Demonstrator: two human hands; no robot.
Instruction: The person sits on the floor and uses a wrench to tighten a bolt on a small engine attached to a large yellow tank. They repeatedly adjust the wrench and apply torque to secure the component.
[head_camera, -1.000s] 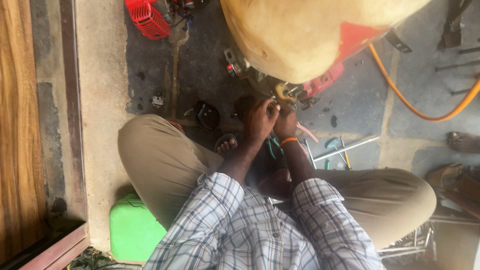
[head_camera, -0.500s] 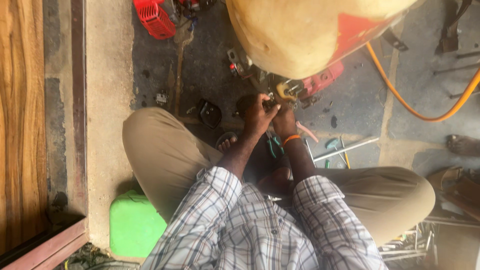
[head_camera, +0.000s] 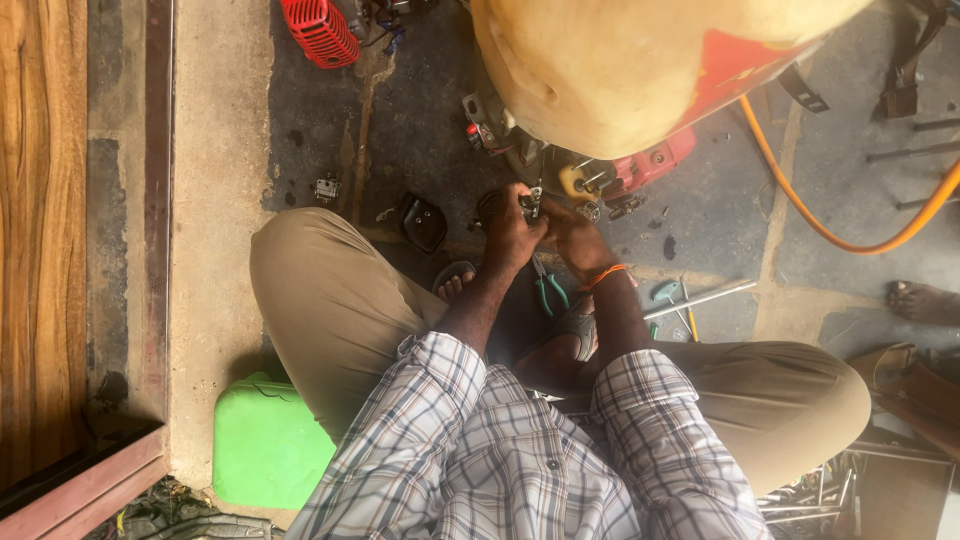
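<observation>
Both my hands meet over a small dark metal part (head_camera: 531, 204) just below a machine with a big cream tank (head_camera: 620, 60) and a red body (head_camera: 655, 160). My left hand (head_camera: 512, 232) is curled around the part from the left. My right hand (head_camera: 578, 240), with an orange band at the wrist, pinches it from the right. What exactly each finger holds is hidden between the hands. Green-handled pliers (head_camera: 548, 290) lie on the floor under my wrists.
A black part (head_camera: 424, 222) and a small metal piece (head_camera: 326, 187) lie on the dark floor at left. A red grille cover (head_camera: 320, 30) sits at top. An orange hose (head_camera: 830, 230), a metal rod (head_camera: 700, 298), a green container (head_camera: 265, 445) and another person's foot (head_camera: 920, 300) surround me.
My hands stay together on the small part; the view has shifted slightly to the right and the hands sit a little lower against the machine.
</observation>
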